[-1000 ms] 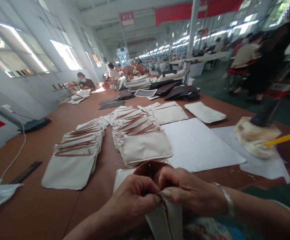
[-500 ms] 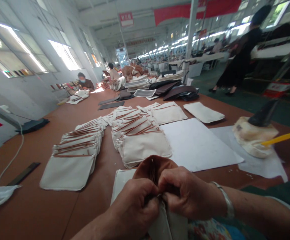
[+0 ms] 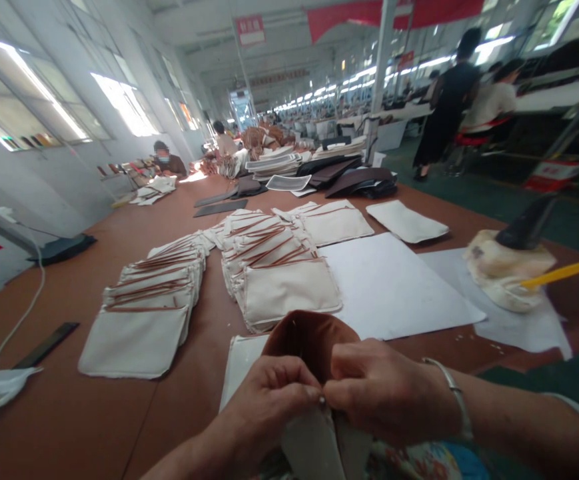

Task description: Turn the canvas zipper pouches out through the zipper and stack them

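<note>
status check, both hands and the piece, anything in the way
Left hand and right hand close together, each grip shut on cream pouch. Brown lining showing beyond. Nothing seen blocking, though pinched edge partly hidden.

We've got a long hall, brown tabletop point(image 3: 134, 407) up front. White wall point(image 3: 64, 193) on our left, slanted bright windows point(image 3: 124, 103) in it. Green floor point(image 3: 404, 175) at right, pale post point(image 3: 382, 73) beyond the table. Red banner point(image 3: 344, 20) up high, rows of strip lights point(image 3: 364, 73) receding, white worktables point(image 3: 559, 95) far right.
</note>
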The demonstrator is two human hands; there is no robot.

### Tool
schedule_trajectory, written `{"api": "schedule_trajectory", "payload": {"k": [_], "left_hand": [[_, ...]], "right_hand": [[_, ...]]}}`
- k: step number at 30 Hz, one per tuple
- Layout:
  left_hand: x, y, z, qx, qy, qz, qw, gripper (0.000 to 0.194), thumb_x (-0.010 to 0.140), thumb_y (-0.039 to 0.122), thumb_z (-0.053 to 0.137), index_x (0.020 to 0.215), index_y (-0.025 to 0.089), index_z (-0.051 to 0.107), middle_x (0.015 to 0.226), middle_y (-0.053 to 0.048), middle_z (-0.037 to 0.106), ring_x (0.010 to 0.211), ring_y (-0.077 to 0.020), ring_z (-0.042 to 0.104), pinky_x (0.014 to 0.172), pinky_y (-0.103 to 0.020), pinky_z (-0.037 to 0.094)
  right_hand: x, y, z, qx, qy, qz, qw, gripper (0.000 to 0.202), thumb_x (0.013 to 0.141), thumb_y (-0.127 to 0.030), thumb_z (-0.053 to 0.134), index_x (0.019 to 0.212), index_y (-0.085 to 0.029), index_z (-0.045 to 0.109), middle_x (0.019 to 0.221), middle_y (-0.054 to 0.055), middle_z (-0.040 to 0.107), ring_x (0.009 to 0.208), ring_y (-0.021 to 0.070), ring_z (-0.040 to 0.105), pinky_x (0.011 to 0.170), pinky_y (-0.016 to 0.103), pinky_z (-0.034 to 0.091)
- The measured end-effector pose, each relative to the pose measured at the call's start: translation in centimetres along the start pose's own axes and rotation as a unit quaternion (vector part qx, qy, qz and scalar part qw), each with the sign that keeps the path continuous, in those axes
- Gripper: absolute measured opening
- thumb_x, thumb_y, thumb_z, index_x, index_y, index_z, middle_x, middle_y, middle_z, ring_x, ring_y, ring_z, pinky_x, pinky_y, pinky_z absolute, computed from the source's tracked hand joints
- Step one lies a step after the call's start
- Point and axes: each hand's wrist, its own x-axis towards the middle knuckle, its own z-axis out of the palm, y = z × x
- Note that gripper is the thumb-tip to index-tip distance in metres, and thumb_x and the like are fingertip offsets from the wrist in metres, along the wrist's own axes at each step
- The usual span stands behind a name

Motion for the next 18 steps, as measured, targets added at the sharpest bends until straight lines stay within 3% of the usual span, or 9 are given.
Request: {"api": "schedule_trajectory", "payload": {"k": [3,6,9,11,14,16,18], "left_hand": [[0.2,-0.3,0.1,0.035,0.004,0.004,0.999,0.026,0.065,0.035,0.074,0.067,0.013,0.059,0.056,0.002,0.052,0.051,-0.0090,0.039,0.048,-0.021,0.028],[-0.2,-0.6,-0.2,0.088,-0.007,0.038,0.995,0.027,0.069,0.037,0.071,0.069,0.013,0.059,0.059,0.002,0.050,0.053,-0.0088,0.037,0.049,-0.021,0.027],[-0.8,-0.4,-0.2,0.125,-0.009,0.061,0.990,0.030,0.072,0.041,0.068,0.071,0.012,0.059,0.063,-0.001,0.052,0.057,-0.0107,0.039,0.051,-0.022,0.028],[-1.2,-0.2,-0.1,0.154,-0.007,0.076,0.985,0.031,0.074,0.043,0.066,0.073,0.012,0.061,0.065,-0.002,0.053,0.059,-0.0119,0.040,0.052,-0.024,0.028],[-1.4,0.3,0.1,0.195,-0.003,0.088,0.977,0.030,0.075,0.042,0.063,0.072,0.012,0.060,0.065,-0.002,0.051,0.059,-0.0123,0.039,0.052,-0.025,0.028],[-1.4,0.3,0.0,0.200,-0.010,0.091,0.975,0.028,0.077,0.040,0.063,0.071,0.013,0.059,0.064,-0.001,0.049,0.058,-0.0118,0.038,0.051,-0.025,0.027],[-1.4,0.1,-0.2,0.173,-0.034,0.099,0.979,0.030,0.078,0.042,0.065,0.070,0.014,0.057,0.063,0.000,0.046,0.057,-0.0108,0.036,0.050,-0.024,0.025]], "right_hand": [[-0.8,0.2,0.2,-0.044,-0.024,-0.025,0.998,0.017,0.093,-0.021,0.046,0.087,-0.018,0.062,0.074,0.003,0.050,0.061,0.0141,0.037,0.052,0.028,0.026],[-1.3,0.0,0.1,0.079,0.011,0.036,0.996,0.011,0.096,-0.025,0.048,0.098,-0.018,0.056,0.077,0.002,0.052,0.063,0.0135,0.041,0.055,0.026,0.032],[-1.2,-0.4,-0.4,0.267,0.047,0.172,0.947,0.025,0.102,-0.037,0.041,0.105,-0.016,0.053,0.080,0.002,0.052,0.066,0.0123,0.046,0.059,0.023,0.039],[-0.8,-0.5,-0.8,0.348,0.005,0.236,0.907,0.038,0.104,-0.043,0.035,0.099,-0.013,0.057,0.079,0.002,0.051,0.067,0.0118,0.046,0.060,0.022,0.040],[-0.1,-0.3,-1.2,0.412,-0.084,0.275,0.865,0.047,0.100,-0.052,0.042,0.083,-0.011,0.058,0.071,0.000,0.047,0.062,0.0100,0.041,0.054,0.020,0.035],[0.3,-0.2,-1.2,0.409,-0.106,0.263,0.867,0.046,0.098,-0.052,0.046,0.080,-0.011,0.058,0.068,-0.001,0.046,0.060,0.0093,0.039,0.051,0.019,0.032],[0.4,0.0,-1.0,0.367,-0.098,0.222,0.898,0.041,0.097,-0.048,0.048,0.078,-0.012,0.057,0.067,-0.001,0.047,0.059,0.0087,0.039,0.051,0.018,0.031]]}}
